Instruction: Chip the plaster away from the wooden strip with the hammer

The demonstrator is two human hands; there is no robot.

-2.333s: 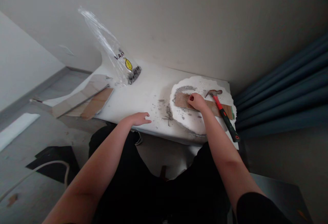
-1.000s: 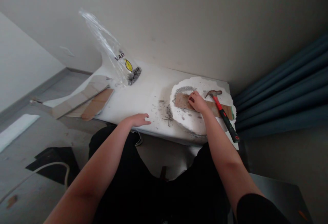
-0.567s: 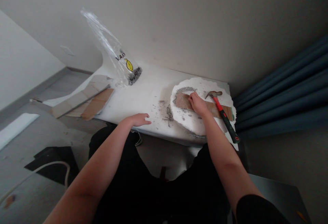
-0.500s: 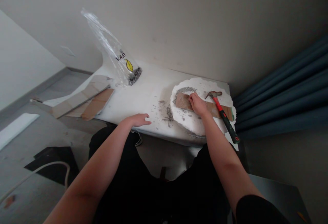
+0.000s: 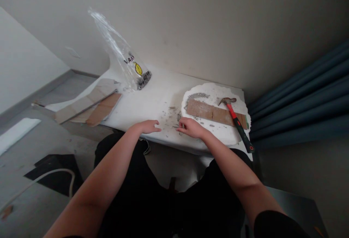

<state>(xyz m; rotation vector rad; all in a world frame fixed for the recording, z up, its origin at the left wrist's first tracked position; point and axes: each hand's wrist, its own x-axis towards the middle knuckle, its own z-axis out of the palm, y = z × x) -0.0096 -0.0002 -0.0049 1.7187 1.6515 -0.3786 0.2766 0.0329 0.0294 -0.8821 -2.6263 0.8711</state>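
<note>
My left hand (image 5: 147,126) lies flat on the white table (image 5: 147,103) near its front edge, fingers stretched out, holding nothing. My right hand (image 5: 191,127) is at the table's front, fingers pinched over a scatter of small nails (image 5: 174,116) beside a round white foam slab (image 5: 218,129). What the fingers hold is too small to make out. A brown wooden strip (image 5: 215,111) lies across the foam. A red-and-black claw hammer (image 5: 236,122) rests beside the strip on the right.
A clear plastic bag (image 5: 128,63) with dark contents stands at the back of the table. Cardboard pieces (image 5: 89,105) lie at the left end. A blue curtain (image 5: 300,100) hangs on the right. A black mat and white cable (image 5: 51,174) lie on the floor.
My right hand has left the wooden strip on the foam and moved left and toward me, down to the loose nails on the table. My left hand has stayed put.
</note>
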